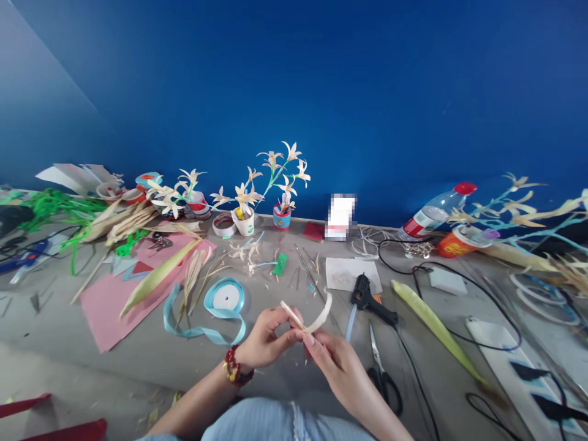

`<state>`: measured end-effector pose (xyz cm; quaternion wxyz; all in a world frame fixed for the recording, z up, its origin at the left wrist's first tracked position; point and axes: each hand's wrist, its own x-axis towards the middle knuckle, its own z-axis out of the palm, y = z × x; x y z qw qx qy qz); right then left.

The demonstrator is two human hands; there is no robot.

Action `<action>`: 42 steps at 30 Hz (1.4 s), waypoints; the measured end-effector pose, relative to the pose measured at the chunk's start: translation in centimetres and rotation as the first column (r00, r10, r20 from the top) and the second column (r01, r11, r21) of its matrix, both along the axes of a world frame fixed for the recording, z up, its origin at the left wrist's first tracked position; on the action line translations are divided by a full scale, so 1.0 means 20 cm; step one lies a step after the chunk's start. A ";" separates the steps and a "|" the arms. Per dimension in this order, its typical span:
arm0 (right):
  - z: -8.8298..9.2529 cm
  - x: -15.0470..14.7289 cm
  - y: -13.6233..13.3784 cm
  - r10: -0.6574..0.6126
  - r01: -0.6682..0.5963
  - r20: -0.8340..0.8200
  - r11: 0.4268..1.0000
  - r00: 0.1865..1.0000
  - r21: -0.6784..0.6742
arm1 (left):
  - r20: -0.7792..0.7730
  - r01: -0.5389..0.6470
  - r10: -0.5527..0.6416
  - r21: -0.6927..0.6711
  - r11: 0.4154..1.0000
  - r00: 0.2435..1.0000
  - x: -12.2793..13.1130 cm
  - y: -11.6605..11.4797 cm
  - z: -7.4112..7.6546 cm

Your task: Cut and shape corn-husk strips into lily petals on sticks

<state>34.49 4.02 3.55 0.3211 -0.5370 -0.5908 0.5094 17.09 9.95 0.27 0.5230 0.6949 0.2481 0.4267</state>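
Note:
My left hand (266,338) and my right hand (337,361) meet low in the middle of the view. Both pinch a thin pale strip of dried husk (315,316) that curves up to the right between the fingertips. A red bead bracelet (235,367) circles my left wrist. Just right of my hands lie a pair of scissors (383,373) and a black hot glue gun (372,301) with its cord trailing right. A spool of light blue ribbon (226,299) sits to the left, its loose end curling over the grey table (68,331).
Small pots with cream husk flowers (275,177) stand along the blue wall. Pink paper (119,288), long husk leaves (158,275), green cord (55,208) lie at left. A plastic bottle (434,214), an orange cup (457,243) and more flower stems (528,214) are at right.

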 end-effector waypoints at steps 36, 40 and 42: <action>0.09 0.23 -0.02 -0.166 -0.359 -0.759 0.805 0.629 -0.473 | 0.019 0.157 -0.157 -0.012 0.988 0.987 -0.07 0.08 -0.03; 0.10 0.24 -0.02 -0.162 -0.466 -0.853 0.780 0.496 -0.419 | 0.050 0.160 -0.156 -0.075 0.984 0.986 -0.07 0.08 -0.05; 0.11 0.25 -0.02 -0.156 -0.461 -0.876 0.800 0.456 -0.383 | 0.075 0.136 -0.127 -0.143 0.980 0.989 -0.08 0.08 -0.06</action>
